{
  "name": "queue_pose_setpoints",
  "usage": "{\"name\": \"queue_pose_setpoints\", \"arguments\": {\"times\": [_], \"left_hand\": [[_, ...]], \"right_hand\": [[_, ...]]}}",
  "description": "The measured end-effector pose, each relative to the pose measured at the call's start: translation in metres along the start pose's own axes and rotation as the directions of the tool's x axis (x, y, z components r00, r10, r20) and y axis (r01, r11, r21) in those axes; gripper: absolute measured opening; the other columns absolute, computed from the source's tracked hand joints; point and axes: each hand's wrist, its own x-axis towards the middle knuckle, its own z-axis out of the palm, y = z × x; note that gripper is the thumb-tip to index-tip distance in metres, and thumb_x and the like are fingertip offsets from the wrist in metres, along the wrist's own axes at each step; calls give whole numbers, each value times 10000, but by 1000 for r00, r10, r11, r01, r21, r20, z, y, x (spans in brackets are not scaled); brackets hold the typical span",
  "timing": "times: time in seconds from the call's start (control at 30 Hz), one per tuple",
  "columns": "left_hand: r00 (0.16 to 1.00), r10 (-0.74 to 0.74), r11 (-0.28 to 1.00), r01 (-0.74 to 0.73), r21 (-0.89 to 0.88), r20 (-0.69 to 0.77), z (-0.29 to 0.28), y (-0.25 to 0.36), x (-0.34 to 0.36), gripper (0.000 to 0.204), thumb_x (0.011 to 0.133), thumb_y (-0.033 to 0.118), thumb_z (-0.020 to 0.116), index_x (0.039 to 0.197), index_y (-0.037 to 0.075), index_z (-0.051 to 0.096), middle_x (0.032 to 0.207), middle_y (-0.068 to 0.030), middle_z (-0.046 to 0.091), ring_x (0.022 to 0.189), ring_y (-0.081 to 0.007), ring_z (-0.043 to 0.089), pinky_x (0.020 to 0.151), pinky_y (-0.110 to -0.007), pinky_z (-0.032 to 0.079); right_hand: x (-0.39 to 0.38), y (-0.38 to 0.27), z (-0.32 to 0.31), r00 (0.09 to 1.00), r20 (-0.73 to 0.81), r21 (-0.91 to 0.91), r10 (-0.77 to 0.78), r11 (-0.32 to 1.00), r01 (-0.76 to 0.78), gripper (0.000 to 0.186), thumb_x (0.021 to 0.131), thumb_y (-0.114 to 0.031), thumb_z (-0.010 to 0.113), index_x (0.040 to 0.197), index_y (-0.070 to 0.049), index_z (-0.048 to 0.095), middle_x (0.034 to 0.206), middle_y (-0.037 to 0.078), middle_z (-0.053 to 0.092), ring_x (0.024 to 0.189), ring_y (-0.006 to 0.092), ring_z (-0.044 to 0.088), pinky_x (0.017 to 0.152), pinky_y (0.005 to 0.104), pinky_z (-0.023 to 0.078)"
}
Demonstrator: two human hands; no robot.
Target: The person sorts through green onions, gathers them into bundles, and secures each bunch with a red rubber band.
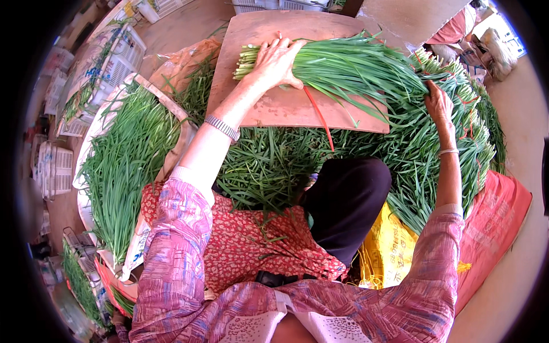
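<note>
A red tie [320, 117] trails over the near edge of the desk [257, 117] as a bundle of green stalks [349, 63] is apparently being straightened; binding would call for level ends. The right grip [439, 106] curls at its leaf tips, hold unclear; the left grip [274, 63] spreads, unclenched, atop its stems.

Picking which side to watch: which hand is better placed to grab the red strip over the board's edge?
Probably the left hand: it lies close to the red strip, while the right hand is farther off, by the piled greens.
</note>
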Motion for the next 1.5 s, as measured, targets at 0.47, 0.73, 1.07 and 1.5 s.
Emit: {"name": "queue_pose_setpoints", "arguments": {"times": [0.47,0.73,1.07,1.5], "left_hand": [[996,-5,991,-7,131,89,-5,15,7,1199,468,515,918,1456,120,366,1412,-196,452,1383,-460,310,1117,-599,286],[994,14,998,-8,55,-106,19,7,5,1089,427,540,909,1270,-15,501,1311,-204,515,1298,-363,434,1142,-644,154],[964,95,984,-53,169,-249,43,-1,18,1153,314,687,849,1182,3,519,1196,-208,529,1161,-377,484,978,-622,295],[908,46,981,37,190,-417,71,-37,19,1514,350,876,678,1477,-40,253,1532,-335,186,1458,-462,94,1070,-761,-94]], "right_hand": [[32,-237,-73,876,-355,236,-327,875,423,484,960,-384,577,1380,-153,505,1275,122,576,1163,317,549,994,439,413],[29,-251,-26,702,-240,220,-671,666,713,514,881,-399,648,1322,-144,579,1384,130,500,1282,349,453,1088,472,317],[14,-246,-30,953,-106,731,-283,628,268,176,1011,-155,516,1046,-6,603,889,99,619,797,185,573,768,337,467],[60,-293,-51,844,-227,468,-486,706,532,486,1041,-373,421,1413,-67,483,1401,180,497,1300,345,465,1072,434,366]]}}
